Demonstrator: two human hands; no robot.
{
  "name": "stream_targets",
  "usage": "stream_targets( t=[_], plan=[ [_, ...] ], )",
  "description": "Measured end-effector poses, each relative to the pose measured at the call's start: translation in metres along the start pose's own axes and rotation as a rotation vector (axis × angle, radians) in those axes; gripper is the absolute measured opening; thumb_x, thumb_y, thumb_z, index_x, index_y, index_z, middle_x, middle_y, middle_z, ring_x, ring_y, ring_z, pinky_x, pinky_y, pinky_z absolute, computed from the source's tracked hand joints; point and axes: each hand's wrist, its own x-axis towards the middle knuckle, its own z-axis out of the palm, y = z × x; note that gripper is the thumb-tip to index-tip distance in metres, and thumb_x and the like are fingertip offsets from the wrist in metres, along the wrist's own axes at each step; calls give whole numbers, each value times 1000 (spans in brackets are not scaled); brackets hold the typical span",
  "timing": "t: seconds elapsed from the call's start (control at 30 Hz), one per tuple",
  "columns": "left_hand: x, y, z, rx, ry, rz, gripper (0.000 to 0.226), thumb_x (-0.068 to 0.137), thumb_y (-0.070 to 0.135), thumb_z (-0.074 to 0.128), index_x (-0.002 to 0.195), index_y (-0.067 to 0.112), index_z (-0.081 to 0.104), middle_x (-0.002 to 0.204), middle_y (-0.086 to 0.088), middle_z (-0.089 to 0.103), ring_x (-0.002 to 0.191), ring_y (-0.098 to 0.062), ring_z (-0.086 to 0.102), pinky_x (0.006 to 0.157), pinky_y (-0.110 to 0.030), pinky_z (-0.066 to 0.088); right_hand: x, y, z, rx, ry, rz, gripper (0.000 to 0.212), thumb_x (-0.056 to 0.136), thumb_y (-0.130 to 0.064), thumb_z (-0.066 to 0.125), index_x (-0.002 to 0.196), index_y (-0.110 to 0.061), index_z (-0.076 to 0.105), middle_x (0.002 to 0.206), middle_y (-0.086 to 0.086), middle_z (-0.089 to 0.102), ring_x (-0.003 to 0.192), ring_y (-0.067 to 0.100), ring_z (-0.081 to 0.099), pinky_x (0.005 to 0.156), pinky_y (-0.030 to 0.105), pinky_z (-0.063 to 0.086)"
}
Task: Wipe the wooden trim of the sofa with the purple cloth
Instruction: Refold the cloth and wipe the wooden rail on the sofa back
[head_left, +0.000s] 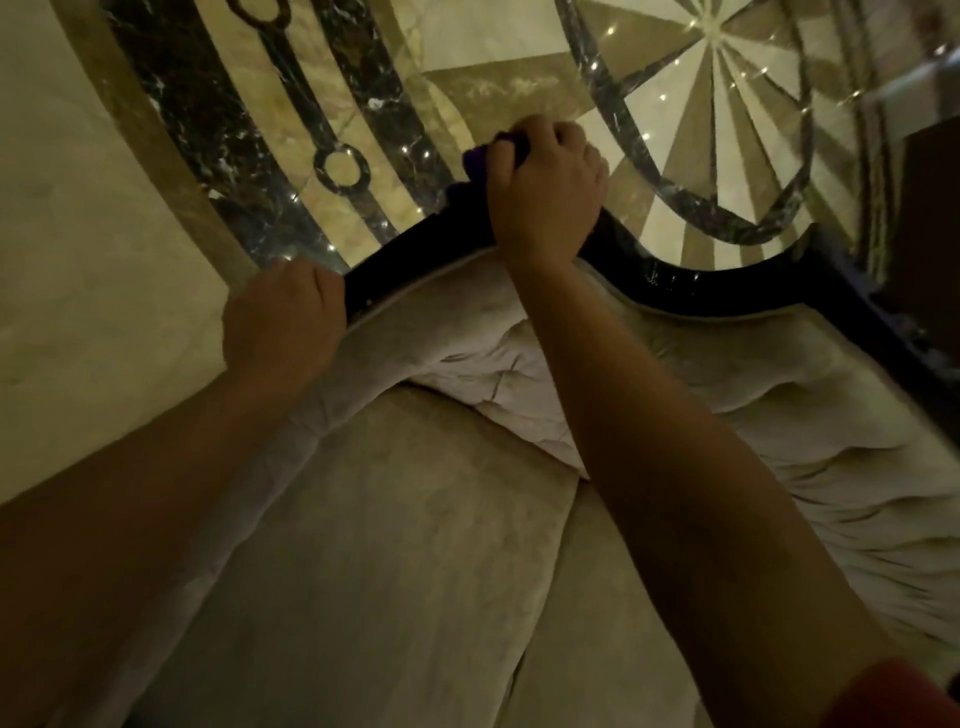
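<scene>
Wiping underway: right hand (545, 192) clenches cloth (480, 156) against trim (727, 296); left hand (283, 322) grips trim (bracing). Next, probably slide along the curve.

No legible txt or labels anywhere (dim, maybe blurred).

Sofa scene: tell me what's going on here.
A person leans over the sofa back, looking down at the patterned floor. The right hand presses a bunched purple cloth onto the peak of the dark wooden trim. The left hand grips the trim's left end, apparently for support.
</scene>
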Motion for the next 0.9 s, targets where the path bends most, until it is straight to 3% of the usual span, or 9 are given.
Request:
stream_targets(
  t=[0.1,0.23,0.33,0.47,0.57,0.67,0.77,0.83,0.9],
  plan=[
    [34,49,16,-81,55,20,45,108,30,29,94,2,61,86,-21,60,79,-37,58,70,-43,38,2,8,-1,61,14,29,31,99,-33,53,122,-20,71,125,5,66,118,25,57,103,37,43],
    [62,121,34,-3,160,86,51,107,33,25,89,6,64,83,-22,69,74,-40,65,68,-43,42,1,9,5,157,73,13,35,97,-28,59,131,-24,71,132,8,66,125,27,55,102,39,45],
    [64,125,43,143,201,91,50,107,33,26,90,5,63,80,-23,68,70,-40,65,65,-43,42,5,23,11,230,68,-90,28,96,-25,63,121,-20,76,126,10,67,118,29,57,95,42,49],
    [62,127,42,48,301,40,60,104,36,22,88,-1,67,80,-27,68,72,-44,64,62,-44,37,9,65,-1,257,96,-65,27,98,-24,60,119,-15,74,122,13,67,111,30,61,92,40,51],
    [60,129,43,53,328,32,58,104,35,26,87,-2,67,79,-28,66,71,-45,63,60,-43,32,3,134,-30,-84,-69,22,34,106,-29,47,131,-13,63,126,16,63,111,31,59,92,44,50],
    [59,130,40,67,326,24,57,103,36,28,90,-3,67,82,-29,67,74,-47,64,61,-44,36,8,177,-68,-665,-325,-177,39,107,-34,41,135,-12,56,129,23,59,117,42,55,97,51,45],
    [58,132,36,31,297,30,57,105,35,27,89,-3,66,83,-29,66,75,-45,63,66,-49,45,23,179,-92,-1023,-436,-318,44,106,-43,43,135,-14,60,136,25,58,128,46,52,109,60,39],
    [58,131,34,16,284,34,56,105,35,26,89,-2,65,84,-29,66,75,-45,62,68,-50,47,25,172,-94,-1120,-479,-316,47,105,-44,42,137,-13,59,141,25,56,134,46,49,114,63,33],
    [57,129,34,27,285,40,55,106,34,27,88,-2,64,84,-28,66,76,-44,63,66,-49,46,19,166,-88,-966,-444,-226,44,104,-37,44,134,-10,61,137,24,57,131,44,49,112,59,35]
  ],
)
